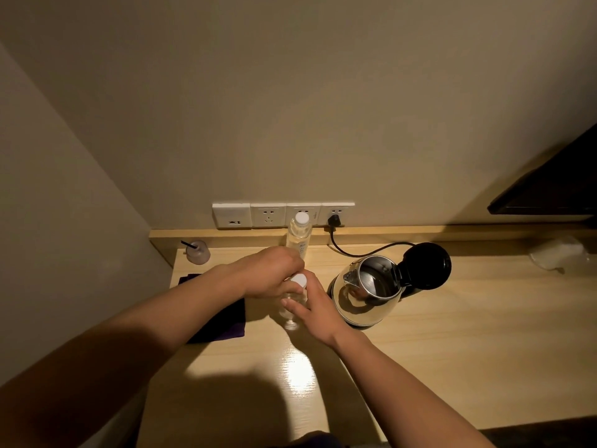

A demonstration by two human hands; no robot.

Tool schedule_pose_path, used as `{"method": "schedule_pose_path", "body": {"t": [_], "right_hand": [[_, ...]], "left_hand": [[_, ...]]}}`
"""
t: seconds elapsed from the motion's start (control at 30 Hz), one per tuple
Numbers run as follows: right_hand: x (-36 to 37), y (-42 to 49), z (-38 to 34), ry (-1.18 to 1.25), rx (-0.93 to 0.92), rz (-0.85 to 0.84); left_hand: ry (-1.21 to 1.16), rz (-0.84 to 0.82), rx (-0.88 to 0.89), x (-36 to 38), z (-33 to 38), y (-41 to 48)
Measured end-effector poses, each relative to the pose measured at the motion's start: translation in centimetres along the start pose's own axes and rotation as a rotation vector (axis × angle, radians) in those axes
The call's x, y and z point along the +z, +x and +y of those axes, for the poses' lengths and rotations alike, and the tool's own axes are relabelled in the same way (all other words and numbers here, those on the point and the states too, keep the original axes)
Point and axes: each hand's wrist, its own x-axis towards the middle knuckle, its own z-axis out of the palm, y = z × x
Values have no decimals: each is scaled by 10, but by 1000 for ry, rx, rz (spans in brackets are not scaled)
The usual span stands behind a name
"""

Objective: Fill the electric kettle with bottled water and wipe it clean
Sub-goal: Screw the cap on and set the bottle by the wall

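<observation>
At centre frame, both hands clasp a clear water bottle (292, 303) standing on the pale wooden worktop (452, 334): left hand (271, 273) around its white-capped neck, right hand (318, 313) against its body. The open-lidded electric kettle (365, 291) stands just right. A second bottle (298, 236) stands behind, below wall sockets (282, 215).

The counter (452, 334) is pale yellow wood with a fine straight grain. On it the kettle (365, 295) shows mirror-bright steel with a black lid (426, 265) and a black cord (355, 250). Left of the kettle, a clear bottle (292, 305) carries a white cap (298, 280); behind it a second clear bottle (298, 236) is capped white too. Further left lies a dark purple cloth (223, 324). Behind the kettle, the sockets (282, 215) are white on a beige wall (290, 108).
</observation>
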Motion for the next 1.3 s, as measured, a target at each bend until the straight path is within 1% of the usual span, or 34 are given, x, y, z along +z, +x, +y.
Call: {"method": "schedule_pose_path", "body": {"t": [0.17, 0.27, 0.33, 0.47, 0.53, 0.6, 0.67, 0.77, 0.83, 0.97, 1.1, 1.3], "right_hand": [[-8, 0, -9, 21, 27, -81], [-13, 1, -11, 33, 39, -98], [-16, 0, -12, 44, 43, -99], [-22, 3, -19, 95, -1, -37], [-23, 8, -26, 106, -19, -39], [-22, 13, -33, 125, -29, -37], [-21, 18, -36, 144, -17, 7], [-14, 32, -34, 129, 30, 84], [-5, 45, -31, 103, 72, 115], [18, 74, -26, 143, 145, 164], [41, 101, -16, 242, 260, 202], [53, 112, -5, 363, 371, 204]], "left_hand": [[155, 16, 176, -5, -1, 3], [150, 51, 182, 0, -3, 1], [24, 94, 102, 4, -5, -4], [-403, 256, -122, 7, -5, -19], [-498, 325, -177, 8, -5, -24], [-529, 381, -231, 6, -5, -27], [-567, 463, -316, 2, -11, -27], [-633, 617, -458, -11, -28, -19], [-646, 686, -523, -20, -41, -11], [-591, 704, -582, -27, -59, 5], [-520, 692, -623, -15, -71, 20], [-458, 713, -620, 12, -76, 26]]}}
